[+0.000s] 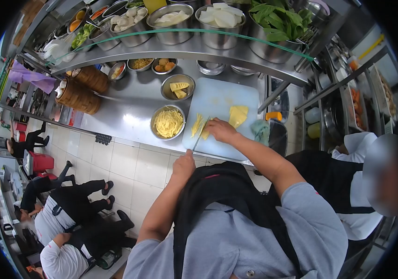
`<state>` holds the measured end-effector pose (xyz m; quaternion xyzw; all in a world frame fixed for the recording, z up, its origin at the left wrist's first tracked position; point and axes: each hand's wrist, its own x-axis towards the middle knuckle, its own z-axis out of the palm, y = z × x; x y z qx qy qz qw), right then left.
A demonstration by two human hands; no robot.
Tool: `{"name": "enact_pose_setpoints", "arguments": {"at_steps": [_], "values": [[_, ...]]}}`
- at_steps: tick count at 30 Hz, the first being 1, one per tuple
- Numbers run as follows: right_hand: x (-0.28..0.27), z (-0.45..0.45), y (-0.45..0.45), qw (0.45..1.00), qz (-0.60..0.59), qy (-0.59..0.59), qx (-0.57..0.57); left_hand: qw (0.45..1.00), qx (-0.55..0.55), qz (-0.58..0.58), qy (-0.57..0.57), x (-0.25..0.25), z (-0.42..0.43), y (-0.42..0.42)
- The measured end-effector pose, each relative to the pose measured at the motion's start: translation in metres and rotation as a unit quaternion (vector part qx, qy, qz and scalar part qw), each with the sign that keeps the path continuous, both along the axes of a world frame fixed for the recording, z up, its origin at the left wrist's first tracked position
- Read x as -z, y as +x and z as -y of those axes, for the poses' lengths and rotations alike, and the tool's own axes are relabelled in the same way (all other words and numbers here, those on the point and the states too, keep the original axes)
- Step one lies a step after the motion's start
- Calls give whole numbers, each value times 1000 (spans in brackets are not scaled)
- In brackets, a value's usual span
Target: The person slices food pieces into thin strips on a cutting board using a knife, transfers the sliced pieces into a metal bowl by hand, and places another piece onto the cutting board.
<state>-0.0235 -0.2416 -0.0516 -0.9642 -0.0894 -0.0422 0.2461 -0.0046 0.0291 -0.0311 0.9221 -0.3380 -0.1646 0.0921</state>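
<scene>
My left hand (184, 165) is closed around the handle of a kitchen knife (199, 136), whose blade lies over the light blue cutting board (207, 93). The fingers of my right hand (222, 130) are bunched beside the blade, pressing on a pale yellow bamboo shoot piece (205, 134). To the blade's left are cut yellow strips (197, 124). A flat yellow slice (238, 116) lies beyond my right hand. Left of the board stand a metal bowl of yellow shreds (168, 122) and a bowl with bamboo shoot chunks (179, 88).
A green cloth (260, 131) lies at the board's right edge. Steamer baskets (78, 95) stand left. Overhead, a steel shelf (180, 52) with a glass edge carries several food pots. One person (320, 176) stands close on my right; others are at far left.
</scene>
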Motion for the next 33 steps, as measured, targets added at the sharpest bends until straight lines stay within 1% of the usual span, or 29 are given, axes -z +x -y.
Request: {"name": "enact_pose_setpoints", "arguments": {"at_steps": [1,3,5,7,9,10,12,13,15,16,17,19,20,22,26,28,29,30,32,33], "values": [[0,2,1,1000,1,-1,-1,1000,-1,1,-1,-6,0,-2],[0,1,0,1000,-17,-13,-5,999,2,-4,41,-17,-4,-9],[-3,1,1,1000,-23,-13,-4,999,-10,-13,29,8,0,-11],[-2,-1,0,999,-29,-13,-2,999,-19,-23,16,13,4,-10],[-3,1,-2,999,-30,27,9,1000,-19,-4,19,15,13,-4],[-1,4,-1,999,-27,22,8,1000,-20,-1,13,3,16,-3],[3,5,1,1000,-20,14,-10,998,-9,-44,53,-21,11,-3],[1,5,1,1000,-16,12,-8,998,-7,-40,51,-19,12,-6],[0,3,1,1000,-17,15,-8,995,-40,-67,64,-9,13,-16],[1,4,1,1000,-5,17,-8,996,-47,-69,43,3,15,-16],[3,4,2,1000,-3,17,-7,996,-45,-68,43,15,15,-11],[2,5,-2,1000,-3,28,-11,1000,-19,-1,13,15,18,-7],[1,5,-2,1000,-4,26,-13,1000,-21,-2,11,14,16,-6],[4,6,0,1000,8,20,-20,997,-11,-65,42,-13,15,-3],[11,7,3,1000,0,16,-15,996,-37,-70,35,10,15,-12],[11,8,-1,999,28,27,-11,995,-56,-70,39,9,24,-11],[12,9,-5,999,17,30,-15,997,-52,-46,15,14,23,-9],[14,13,-3,999,32,39,-15,998,-39,-44,17,18,20,-5],[3,15,-3,997,47,63,-26,999,-29,-39,21,15,21,-3],[3,16,-2,996,46,67,-28,999,-36,-20,21,0,22,-6]]}}
